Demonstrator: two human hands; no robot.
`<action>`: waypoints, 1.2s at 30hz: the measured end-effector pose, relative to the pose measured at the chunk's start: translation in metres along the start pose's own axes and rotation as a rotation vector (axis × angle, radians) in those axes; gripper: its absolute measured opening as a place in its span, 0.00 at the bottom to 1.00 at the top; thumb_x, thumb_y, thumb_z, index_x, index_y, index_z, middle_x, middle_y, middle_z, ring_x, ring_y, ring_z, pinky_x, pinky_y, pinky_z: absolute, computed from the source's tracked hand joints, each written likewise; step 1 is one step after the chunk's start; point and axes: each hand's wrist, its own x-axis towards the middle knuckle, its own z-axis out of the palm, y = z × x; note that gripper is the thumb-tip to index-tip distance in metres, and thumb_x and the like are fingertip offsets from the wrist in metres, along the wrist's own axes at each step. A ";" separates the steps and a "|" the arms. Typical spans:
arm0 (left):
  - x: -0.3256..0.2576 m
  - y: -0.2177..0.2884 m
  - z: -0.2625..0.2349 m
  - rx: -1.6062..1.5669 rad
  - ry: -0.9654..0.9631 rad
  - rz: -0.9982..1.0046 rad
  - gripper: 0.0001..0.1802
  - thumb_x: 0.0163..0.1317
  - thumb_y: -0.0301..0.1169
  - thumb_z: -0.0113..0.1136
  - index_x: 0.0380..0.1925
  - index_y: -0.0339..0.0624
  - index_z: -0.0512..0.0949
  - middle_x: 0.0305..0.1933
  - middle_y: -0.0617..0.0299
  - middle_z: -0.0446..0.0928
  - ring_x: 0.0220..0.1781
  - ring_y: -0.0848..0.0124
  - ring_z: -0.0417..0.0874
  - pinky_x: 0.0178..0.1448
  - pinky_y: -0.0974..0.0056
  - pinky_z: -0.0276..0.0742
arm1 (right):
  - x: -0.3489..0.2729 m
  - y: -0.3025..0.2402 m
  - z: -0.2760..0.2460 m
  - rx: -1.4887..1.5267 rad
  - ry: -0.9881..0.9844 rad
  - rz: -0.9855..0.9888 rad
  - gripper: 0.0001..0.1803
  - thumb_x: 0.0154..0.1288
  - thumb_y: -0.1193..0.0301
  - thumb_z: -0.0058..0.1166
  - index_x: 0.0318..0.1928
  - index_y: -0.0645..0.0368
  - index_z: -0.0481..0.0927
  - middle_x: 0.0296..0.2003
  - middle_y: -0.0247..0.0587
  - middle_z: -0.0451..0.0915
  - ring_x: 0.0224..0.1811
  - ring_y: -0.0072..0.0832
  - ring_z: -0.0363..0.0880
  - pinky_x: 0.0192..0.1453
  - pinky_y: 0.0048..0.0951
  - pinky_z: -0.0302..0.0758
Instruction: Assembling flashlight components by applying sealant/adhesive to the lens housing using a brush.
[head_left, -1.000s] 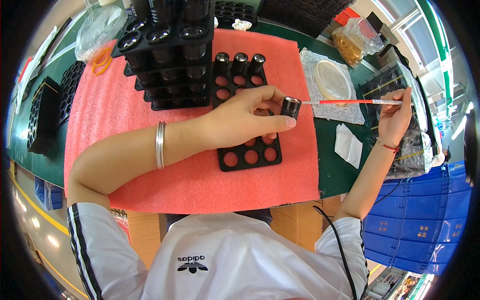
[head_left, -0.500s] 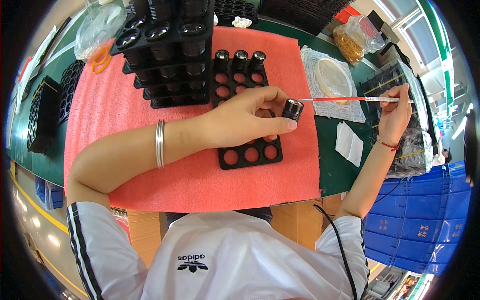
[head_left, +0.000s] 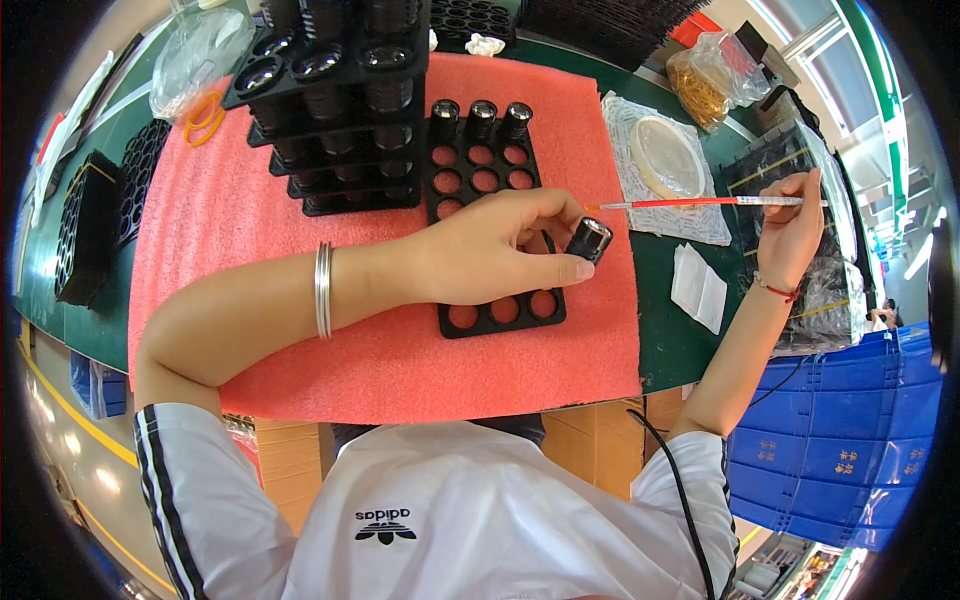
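Landmark: the black tray, round-holed. Left hand spans its middle and hides several holes; thumb and fingers pinched around 1 black cylinder, tilted, shiny end up, just past the tray's right edge. Right hand, well right of the tray, has its fingers closed on the rear of a thin red brush. Bristles lie just beside the cylinder's shiny end; contact cannot be told.

Handling, my judgement: grip low on the barrel, turn it slowly, let the bristles meet the rim lightly. The rearward brush hold probably magnifies any shake; bracing would help.

Around: 3 cylinders upright in the tray's far row. Left of it, a tall stack of loaded trays, likely easy to knock with the left forearm. Right of it, a pale round dish and folded white paper, under the brush arm's reach. Pink mat beneath the tray.
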 end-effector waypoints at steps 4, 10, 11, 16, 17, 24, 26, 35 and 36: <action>0.001 -0.002 0.000 -0.049 -0.006 0.015 0.15 0.60 0.29 0.57 0.44 0.38 0.68 0.39 0.67 0.72 0.43 0.80 0.72 0.49 0.72 0.70 | 0.001 0.000 0.000 0.021 0.045 0.012 0.20 0.69 0.60 0.40 0.23 0.60 0.70 0.17 0.35 0.69 0.19 0.21 0.66 0.25 0.20 0.61; 0.000 -0.002 -0.001 -0.065 0.001 0.010 0.14 0.60 0.30 0.56 0.44 0.38 0.68 0.40 0.66 0.72 0.42 0.79 0.72 0.47 0.71 0.71 | 0.002 0.002 -0.001 0.110 -0.005 0.033 0.20 0.69 0.60 0.41 0.24 0.59 0.69 0.16 0.34 0.68 0.19 0.21 0.65 0.25 0.20 0.61; -0.001 -0.003 -0.002 -0.058 0.010 0.022 0.14 0.60 0.30 0.55 0.44 0.38 0.68 0.40 0.66 0.72 0.41 0.79 0.72 0.46 0.71 0.71 | 0.002 0.003 -0.001 0.126 -0.006 0.042 0.19 0.69 0.60 0.41 0.23 0.59 0.69 0.17 0.34 0.67 0.19 0.21 0.65 0.25 0.20 0.61; 0.000 0.000 -0.001 -0.054 -0.003 0.032 0.14 0.61 0.30 0.55 0.45 0.39 0.68 0.40 0.65 0.72 0.42 0.79 0.72 0.45 0.71 0.72 | 0.003 0.000 -0.006 0.174 -0.002 0.061 0.19 0.69 0.61 0.42 0.23 0.59 0.69 0.17 0.32 0.67 0.18 0.19 0.65 0.24 0.19 0.61; 0.000 0.001 -0.001 -0.055 -0.001 0.028 0.14 0.61 0.30 0.55 0.45 0.39 0.68 0.40 0.65 0.72 0.42 0.79 0.72 0.45 0.71 0.72 | 0.003 0.001 -0.006 0.179 0.002 0.065 0.19 0.69 0.61 0.42 0.23 0.59 0.69 0.17 0.32 0.67 0.18 0.19 0.65 0.23 0.18 0.61; 0.001 -0.003 -0.001 -0.061 0.013 0.040 0.14 0.60 0.30 0.56 0.45 0.39 0.68 0.40 0.65 0.72 0.41 0.79 0.72 0.44 0.71 0.72 | 0.005 0.003 -0.007 0.236 0.015 0.090 0.18 0.69 0.61 0.42 0.23 0.58 0.69 0.17 0.31 0.66 0.18 0.18 0.65 0.22 0.16 0.62; -0.001 -0.006 -0.002 -0.059 0.027 0.029 0.15 0.60 0.30 0.56 0.45 0.38 0.68 0.40 0.65 0.72 0.41 0.79 0.72 0.44 0.71 0.72 | 0.007 0.010 -0.005 0.267 -0.003 0.106 0.18 0.69 0.61 0.42 0.23 0.58 0.69 0.17 0.31 0.66 0.18 0.18 0.65 0.22 0.16 0.62; 0.000 -0.003 -0.001 -0.044 0.005 0.038 0.15 0.60 0.31 0.56 0.45 0.38 0.68 0.39 0.65 0.72 0.41 0.79 0.72 0.45 0.71 0.72 | 0.005 0.002 -0.006 0.265 0.000 0.105 0.18 0.69 0.61 0.42 0.23 0.58 0.69 0.17 0.31 0.66 0.18 0.18 0.64 0.23 0.17 0.62; 0.000 -0.003 -0.001 -0.040 0.008 0.043 0.15 0.60 0.31 0.56 0.45 0.38 0.68 0.40 0.65 0.72 0.42 0.79 0.73 0.45 0.71 0.72 | 0.005 0.002 -0.006 0.262 0.001 0.106 0.18 0.69 0.61 0.43 0.23 0.58 0.69 0.17 0.31 0.66 0.18 0.18 0.64 0.23 0.17 0.62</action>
